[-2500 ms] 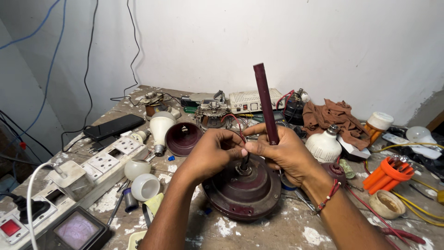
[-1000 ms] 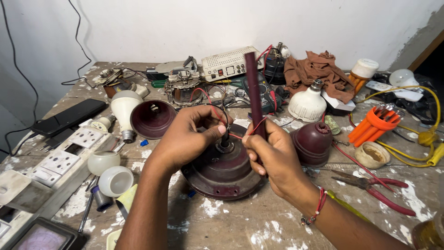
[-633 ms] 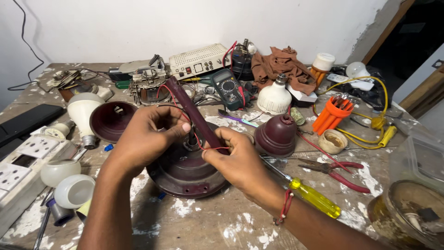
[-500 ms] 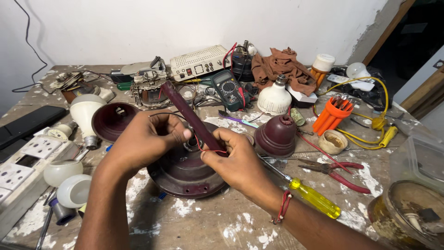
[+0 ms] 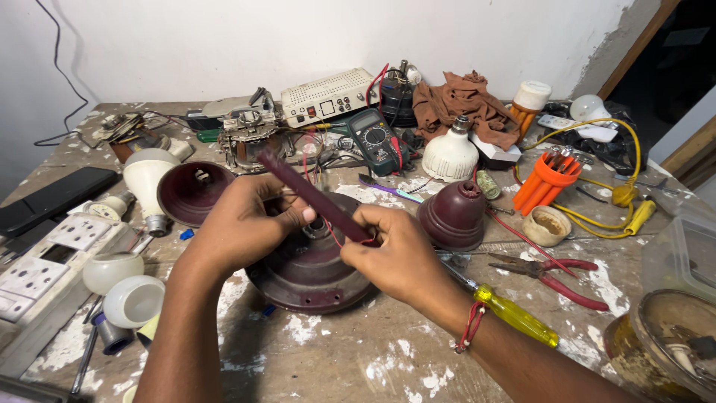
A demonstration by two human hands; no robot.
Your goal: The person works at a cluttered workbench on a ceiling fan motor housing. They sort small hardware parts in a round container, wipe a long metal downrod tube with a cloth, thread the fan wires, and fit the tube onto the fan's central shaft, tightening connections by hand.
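A maroon ceiling-fan motor housing [image 5: 309,272] lies on the paint-spattered workbench [image 5: 358,351]. A maroon down rod [image 5: 309,195] leans over it, tilted up to the left. My right hand [image 5: 395,250] grips the rod's lower end just above the housing, with thin red wires running beside it. My left hand [image 5: 242,220] rests on the housing's left side, its fingers touching the rod from below near the hub.
Two maroon canopy cups lie near: one open [image 5: 192,190] at left, one bell-shaped [image 5: 453,216] at right. A yellow-handled screwdriver [image 5: 514,313], red pliers [image 5: 556,272], multimeter [image 5: 377,138], bulbs [image 5: 450,155], an orange tool holder [image 5: 546,179] and switch boards [image 5: 52,254] crowd the bench.
The rod went from upright to leaning left over the housing. My view shifted right, bringing the screwdriver, pliers and a glass bowl into sight. Both hands stayed at the hub.
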